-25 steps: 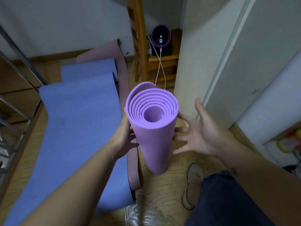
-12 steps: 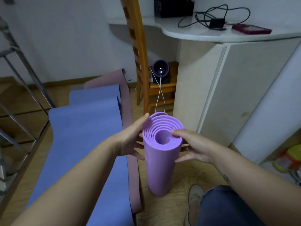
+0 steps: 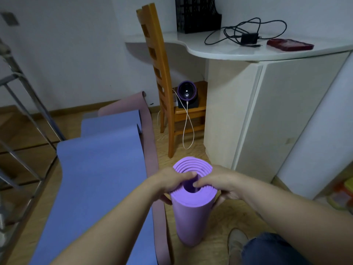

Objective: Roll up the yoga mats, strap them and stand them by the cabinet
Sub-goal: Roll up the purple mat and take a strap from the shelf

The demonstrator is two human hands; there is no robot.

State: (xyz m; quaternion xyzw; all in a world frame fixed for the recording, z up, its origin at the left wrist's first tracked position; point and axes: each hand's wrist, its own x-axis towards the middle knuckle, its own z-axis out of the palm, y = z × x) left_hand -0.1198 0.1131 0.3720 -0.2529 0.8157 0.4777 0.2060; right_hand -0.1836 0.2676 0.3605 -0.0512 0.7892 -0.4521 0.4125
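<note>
Pale grey-white walls [image 3: 76,54] meet a wooden plank floor [image 3: 225,226] along a brown skirting board [image 3: 76,109]. Beyond the right hand [image 3: 223,184] a cream cabinet [image 3: 286,121] stands under a curved white desk [image 3: 229,48], with a slatted orange-brown wooden chair [image 3: 158,73] beside it. Well left of the left hand [image 3: 168,180] stands a grey metal frame [image 3: 28,104]. The light is dim.

Bare hands [image 3: 170,182] and forearms [image 3: 114,222], blue denim trouser leg [image 3: 271,249], pale beige shoe [image 3: 236,242]

The wooden floor [image 3: 215,230] carried a blue mat [image 3: 99,178] spread flat, overlapping a pink mat [image 3: 150,150] along its right edge. Just beside those 2, a rolled purple mat [image 3: 191,220] stood upright on end, near the cream cabinet [image 3: 267,121] and a wooden chair [image 3: 153,52].
</note>
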